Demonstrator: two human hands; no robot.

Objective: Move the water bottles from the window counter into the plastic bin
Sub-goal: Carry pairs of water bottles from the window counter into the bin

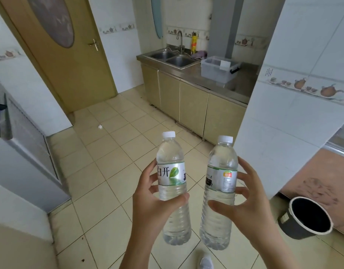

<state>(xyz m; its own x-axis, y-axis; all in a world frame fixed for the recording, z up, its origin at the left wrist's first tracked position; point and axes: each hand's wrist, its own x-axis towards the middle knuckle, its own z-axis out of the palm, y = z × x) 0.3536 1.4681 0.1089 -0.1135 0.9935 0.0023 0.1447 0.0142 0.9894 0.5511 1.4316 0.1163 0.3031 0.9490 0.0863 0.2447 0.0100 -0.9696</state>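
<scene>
I hold two clear water bottles with white caps upright in front of me, above the tiled floor. My left hand (150, 202) grips the left bottle (172, 171) around its green-leaf label. My right hand (244, 199) grips the right bottle (221, 171) around its label and lower body. The clear plastic bin (215, 71) with a black handle stands far ahead on the steel counter, to the right of the sink. Its inside looks empty from here.
A double steel sink (172, 58) with a tap sits left of the bin, above beige cabinets (192, 101). A white tiled wall corner (283, 113) juts in at right. A dark waste bucket (306, 218) stands on the floor at lower right. A wooden door (70, 55) is at left.
</scene>
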